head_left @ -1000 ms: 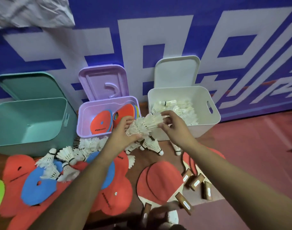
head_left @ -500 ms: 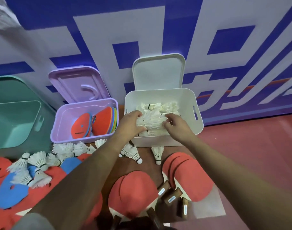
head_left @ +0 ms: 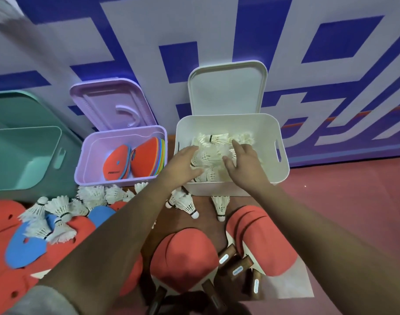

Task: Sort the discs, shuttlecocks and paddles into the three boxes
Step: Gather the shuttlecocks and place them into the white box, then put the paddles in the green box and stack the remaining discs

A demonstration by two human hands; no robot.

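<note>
Both my hands are over the white box (head_left: 271, 123), which holds a heap of white shuttlecocks (head_left: 217, 138). My left hand (head_left: 183, 162) hovers with fingers spread, holding nothing. My right hand (head_left: 244, 160) is also spread open above the heap. More shuttlecocks (head_left: 58, 208) lie on the floor at the left, and two (head_left: 220, 204) lie just before the white box. The purple box (head_left: 87, 160) holds coloured discs (head_left: 146, 158). Red and blue discs (head_left: 26, 251) lie at the lower left. Red paddles (head_left: 185, 258) with wooden handles lie in front of me.
An empty teal box (head_left: 24, 155) stands at the far left. Each box's lid leans behind it against the blue and white wall (head_left: 217, 30). Red floor (head_left: 342, 201) stretches to the right.
My hands carried a bunch of shuttlecocks from above the floor into the white box and let them go; both hands now spread open over the heap.
</note>
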